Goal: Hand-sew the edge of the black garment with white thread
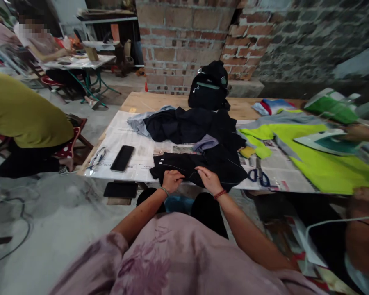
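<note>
A black garment with thin light seam lines and small white stripes lies at the front edge of the table. My left hand is closed on its near edge, fingers bent and pointing right. Just across from it, my right hand pinches the same cloth between thumb and fingers. A short stretch of black fabric lies between the two hands. Behind it is a heap of dark clothing, with a grey piece showing. The fingertips are partly lost against the dark cloth.
Scissors lie right of the garment, a phone and glasses to the left. A black backpack stands behind. At right, a co-worker's hand holds an iron on a neon-yellow garment. Another person sits at left.
</note>
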{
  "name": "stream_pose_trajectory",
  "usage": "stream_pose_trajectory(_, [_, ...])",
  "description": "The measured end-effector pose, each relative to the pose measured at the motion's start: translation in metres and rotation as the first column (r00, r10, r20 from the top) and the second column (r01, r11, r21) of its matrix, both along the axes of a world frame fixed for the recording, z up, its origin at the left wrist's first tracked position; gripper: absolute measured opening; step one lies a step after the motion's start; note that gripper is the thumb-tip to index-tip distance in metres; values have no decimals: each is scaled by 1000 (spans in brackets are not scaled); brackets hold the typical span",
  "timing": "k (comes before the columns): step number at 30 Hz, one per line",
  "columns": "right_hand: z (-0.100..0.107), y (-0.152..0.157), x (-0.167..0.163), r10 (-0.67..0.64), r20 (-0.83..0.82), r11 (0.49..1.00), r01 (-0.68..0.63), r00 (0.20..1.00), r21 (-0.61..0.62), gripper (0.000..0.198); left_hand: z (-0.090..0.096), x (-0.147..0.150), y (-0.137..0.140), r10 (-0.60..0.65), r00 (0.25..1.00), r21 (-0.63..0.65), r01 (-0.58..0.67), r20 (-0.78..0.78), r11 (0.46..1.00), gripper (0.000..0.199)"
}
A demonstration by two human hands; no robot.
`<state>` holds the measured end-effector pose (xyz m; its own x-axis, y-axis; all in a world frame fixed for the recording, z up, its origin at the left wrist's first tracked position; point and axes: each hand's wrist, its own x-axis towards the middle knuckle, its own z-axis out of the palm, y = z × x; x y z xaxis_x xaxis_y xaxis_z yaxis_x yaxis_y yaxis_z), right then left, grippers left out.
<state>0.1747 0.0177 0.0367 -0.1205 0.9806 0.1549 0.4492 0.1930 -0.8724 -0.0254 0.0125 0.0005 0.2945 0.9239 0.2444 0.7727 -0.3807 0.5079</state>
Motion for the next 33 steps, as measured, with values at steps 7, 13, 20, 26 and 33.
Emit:
stream_pose_trajectory(7, [-8, 13, -10, 79, 444, 995, -97, 892, 19, 29, -5, -1, 3, 2, 1000, -28, -1, 3, 1000, 20])
stream_pose_trajectory(13, [0, 19, -9, 180, 609, 983, -164, 773, -83, 28, -4, 0, 4, 10, 1000, -29, -11, -9, 1000, 17])
stream_pose_trajectory(20, [6, 20, -22, 177, 687, 978, -204, 705, -42, 33, -4, -1, 3, 20, 998, -31, -22, -58, 999, 17])
stream_pose_trajectory(26, [6, 11, -31, 95, 722, 993, -114, 685, -23, 33, -5, -1, 3, 20, 997, -31, -23, -79, 999, 17])
stream_pose_trajectory(33, [-16, 15, -23, 101, 320, 987, -56, 942, -147, 21, -2, -1, 1, 8, 998, -31, -10, -61, 999, 16])
